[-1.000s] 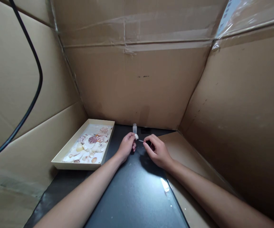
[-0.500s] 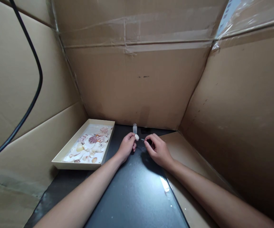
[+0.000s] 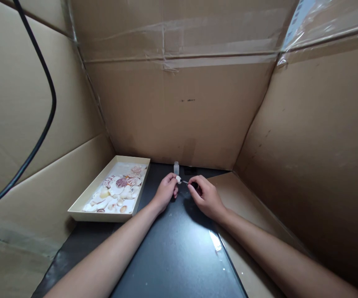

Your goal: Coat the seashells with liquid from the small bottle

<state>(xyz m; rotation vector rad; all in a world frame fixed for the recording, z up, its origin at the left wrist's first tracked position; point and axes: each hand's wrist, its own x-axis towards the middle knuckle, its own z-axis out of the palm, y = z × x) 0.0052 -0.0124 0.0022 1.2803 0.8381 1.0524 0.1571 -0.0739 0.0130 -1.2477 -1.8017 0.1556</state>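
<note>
Between the thumb and fingers of my left hand (image 3: pixel 166 187) is a small white shell (image 3: pixel 178 179). My right hand (image 3: pixel 206 194) pinches a thin brush with a dark handle or cap (image 3: pixel 194 185), largely hidden by the fingers. The brush's slim stem (image 3: pixel 184 181) points left, and its dark tip meets the shell's right side. Just behind the shell, a small clear bottle (image 3: pixel 176 167) stands upright without a cap. To the left of my left hand, a cream tray (image 3: pixel 104 217) holds several shells (image 3: pixel 121 182) of mixed shapes on a white lining.
The dark table (image 3: pixel 163 252) lies under both hands. A flat cardboard sheet (image 3: pixel 243 203) is along its right side, and cardboard walls (image 3: pixel 179 120) close in the back and sides. A small black object (image 3: pixel 190 170) lies by the back wall. A black cable (image 3: pixel 50 99) hangs at left.
My right hand has brought the brush slightly left, so its tip now meets the white shell, where a gap showed before. My left hand has stayed put.
</note>
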